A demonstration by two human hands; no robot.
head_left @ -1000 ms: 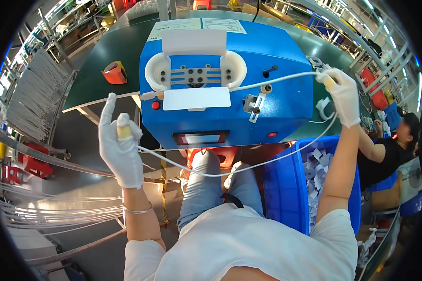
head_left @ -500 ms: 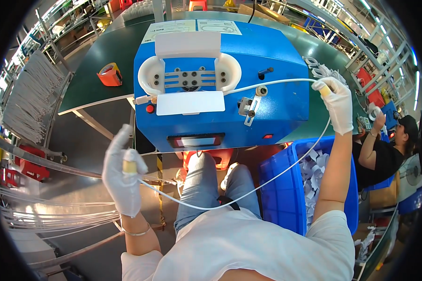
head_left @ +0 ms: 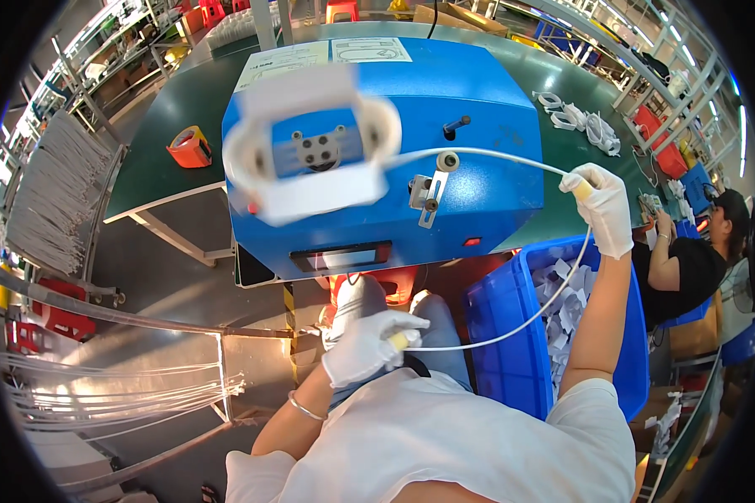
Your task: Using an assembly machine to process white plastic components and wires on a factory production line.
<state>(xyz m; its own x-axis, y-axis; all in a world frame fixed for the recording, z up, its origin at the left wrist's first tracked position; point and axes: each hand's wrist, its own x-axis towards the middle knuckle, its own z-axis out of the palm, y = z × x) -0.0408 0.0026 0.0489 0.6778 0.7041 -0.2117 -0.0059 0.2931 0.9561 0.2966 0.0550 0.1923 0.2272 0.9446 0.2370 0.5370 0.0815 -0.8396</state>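
A white cable (head_left: 478,344) hangs in a curve between my two white-gloved hands. My left hand (head_left: 362,350), closed on one part of it, is low over my lap; yellow shows at its fingertips. To the right of a blue machine (head_left: 499,201), my right hand (head_left: 604,210) pinches the cable between thumb and fingers. From there the cable runs left past a small roller (head_left: 448,161) to a white winding frame (head_left: 310,198) on the machine's front. That frame is smeared by motion and sits tilted. Where the cable meets it is too blurred to make out.
A blue bin (head_left: 499,314) of white scraps stands beside my right arm. Coiled white cables (head_left: 600,134) lie on the green table (head_left: 159,172), with an orange tape roll (head_left: 190,148) at its left. Long cables hang on a rack (head_left: 50,184). A person (head_left: 684,268) sits at right.
My left hand has moved right and down to my lap with the cable. The winding frame has gone from sharp and level to blurred and tilted. My right hand has barely moved.
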